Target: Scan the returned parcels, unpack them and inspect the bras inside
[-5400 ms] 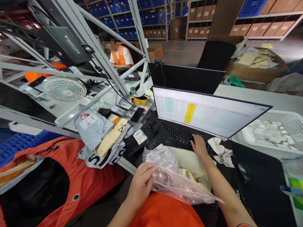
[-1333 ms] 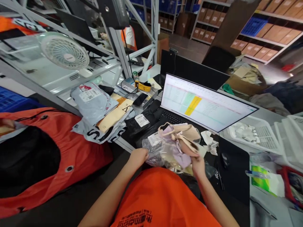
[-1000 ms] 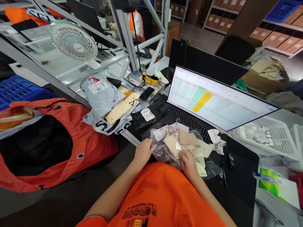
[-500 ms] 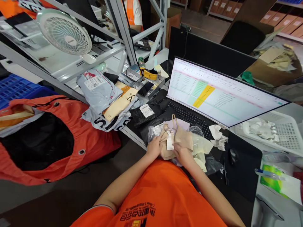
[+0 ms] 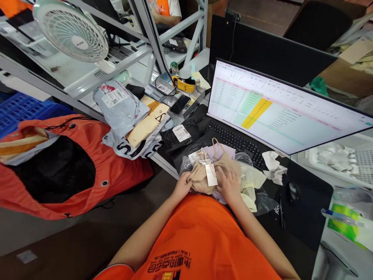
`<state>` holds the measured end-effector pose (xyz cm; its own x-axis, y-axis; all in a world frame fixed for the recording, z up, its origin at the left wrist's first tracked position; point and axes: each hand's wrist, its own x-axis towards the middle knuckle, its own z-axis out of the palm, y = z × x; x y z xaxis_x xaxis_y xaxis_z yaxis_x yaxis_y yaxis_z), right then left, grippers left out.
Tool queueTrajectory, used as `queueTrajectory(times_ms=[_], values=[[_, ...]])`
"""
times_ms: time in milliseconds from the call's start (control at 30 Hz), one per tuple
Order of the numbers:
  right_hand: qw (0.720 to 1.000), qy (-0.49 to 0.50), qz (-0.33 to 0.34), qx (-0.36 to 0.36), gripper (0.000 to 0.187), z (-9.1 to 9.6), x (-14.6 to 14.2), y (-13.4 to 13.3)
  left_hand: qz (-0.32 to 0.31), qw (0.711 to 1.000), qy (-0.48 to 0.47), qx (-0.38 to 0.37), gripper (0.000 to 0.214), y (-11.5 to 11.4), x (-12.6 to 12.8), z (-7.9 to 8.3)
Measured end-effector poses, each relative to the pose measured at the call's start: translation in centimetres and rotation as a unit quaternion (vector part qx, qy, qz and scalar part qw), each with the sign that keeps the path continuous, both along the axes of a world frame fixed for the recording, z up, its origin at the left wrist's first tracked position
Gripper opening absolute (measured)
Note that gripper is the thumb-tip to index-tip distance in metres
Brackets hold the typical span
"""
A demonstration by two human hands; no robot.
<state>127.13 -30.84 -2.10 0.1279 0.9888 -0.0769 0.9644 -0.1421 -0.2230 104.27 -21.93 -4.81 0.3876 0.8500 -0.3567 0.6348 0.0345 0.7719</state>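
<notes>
A beige garment with a thin strap [image 5: 200,178] lies crumpled on the desk in front of me, a white hang tag [image 5: 211,175] resting on top. My left hand [image 5: 183,185] pinches the garment's left edge between thumb and fingers. On its right part lies my right hand [image 5: 230,186], palm down with fingers spread. Beneath the garment, lilac fabric or wrapping [image 5: 230,151] and clear plastic show. Pale yellow wrapping [image 5: 252,179] sits just right of my right hand.
Behind the garment are a keyboard [image 5: 247,144] and a monitor [image 5: 279,105]. Parcel bags [image 5: 122,107] and a black parcel [image 5: 180,136] lie to the left, above an open orange bag [image 5: 122,171]. At right are a mouse [image 5: 292,191] and a white basket [image 5: 365,157]. A person sits across.
My right hand has gone from a closed hold beside the tag to lying spread on the garment. My left hand has shifted slightly left, and the beige garment is more bunched. The view has tilted.
</notes>
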Motion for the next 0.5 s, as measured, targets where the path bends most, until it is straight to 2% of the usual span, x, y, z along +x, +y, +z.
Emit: queueTrajectory(times_ms=[133,267,333,400,500], values=[[0.989,0.107,0.097,0.003,0.043,-0.3,-0.3,1.5,-0.027,0.999,-0.036,0.000,0.023,0.0,-0.4,1.0],[0.980,0.189,0.059,0.015,0.027,-1.1,1.7,2.6,-0.018,0.994,-0.101,-0.046,0.014,0.1,-1.5,2.4],[0.978,0.201,0.024,0.040,0.028,-1.4,2.9,2.7,0.025,0.983,-0.152,-0.103,0.014,0.4,-2.3,3.2],[0.974,0.217,-0.017,0.071,0.029,-1.4,4.1,2.4,0.106,0.960,-0.210,-0.153,0.019,1.0,-3.4,3.9],[0.965,0.229,-0.071,0.109,0.031,-1.2,5.7,1.5,0.224,0.921,-0.270,-0.167,0.020,2.7,-6.0,5.4]])
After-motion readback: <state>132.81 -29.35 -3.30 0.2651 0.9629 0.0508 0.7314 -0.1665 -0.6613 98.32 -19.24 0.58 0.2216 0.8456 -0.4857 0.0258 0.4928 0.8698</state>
